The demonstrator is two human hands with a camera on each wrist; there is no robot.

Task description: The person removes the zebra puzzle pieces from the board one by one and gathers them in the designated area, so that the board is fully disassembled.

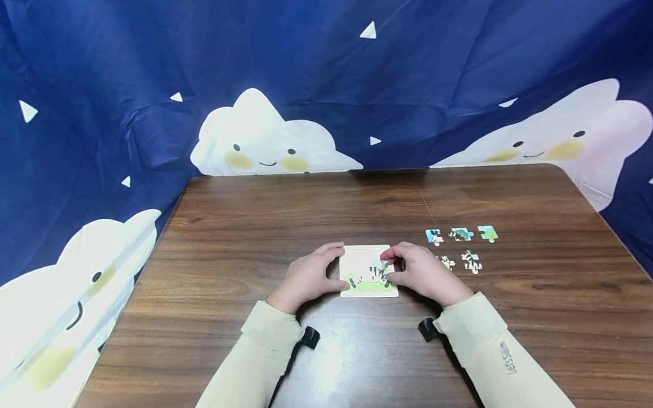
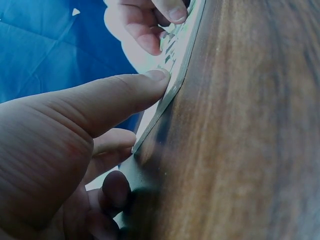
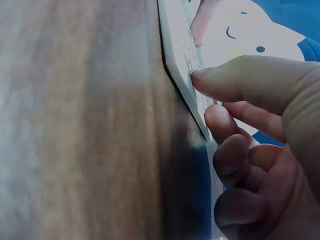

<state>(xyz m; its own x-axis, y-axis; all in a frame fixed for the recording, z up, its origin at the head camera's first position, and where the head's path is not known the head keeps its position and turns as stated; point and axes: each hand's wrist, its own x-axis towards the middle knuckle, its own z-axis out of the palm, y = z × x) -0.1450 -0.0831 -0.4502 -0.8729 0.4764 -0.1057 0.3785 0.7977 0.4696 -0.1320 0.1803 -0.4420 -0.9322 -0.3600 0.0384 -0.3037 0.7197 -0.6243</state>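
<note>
Left hand: the left hand (image 1: pixel 311 275) grips the board (image 1: pixel 357 259) at its left side, thumb laid nearly straight over the near corner, forefinger reaching to the far one; in the left wrist view its lower fingers bend in beneath the thumb.
Right hand: the right hand (image 1: pixel 425 272) arches over the board's right edge, thumb and forefinger bent towards each other, tips down on the zebra pieces (image 1: pixel 380 277); whether they pinch one or only press, I cannot tell. The right wrist view shows its other fingers curled beside the edge.
Arms: both reach forward from the near side and angle inward, the hands facing each other across the board; each sleeve (image 1: pixel 265 354) is cream, with a black strap (image 1: pixel 310 338) near the cuff, and the right one bears dark lettering.
Board: flat on the table (image 1: pixel 214 272) between the hands, white at upper left, with green and zebra stripes along its lower and right parts.
Loose pieces: five loose pieces (image 1: pixel 488 233) lie right of the board, three in the far row, two nearer; the right hand partly covers one.
Backdrop: a blue curtain (image 1: pixel 316 51) with smiling clouds.
</note>
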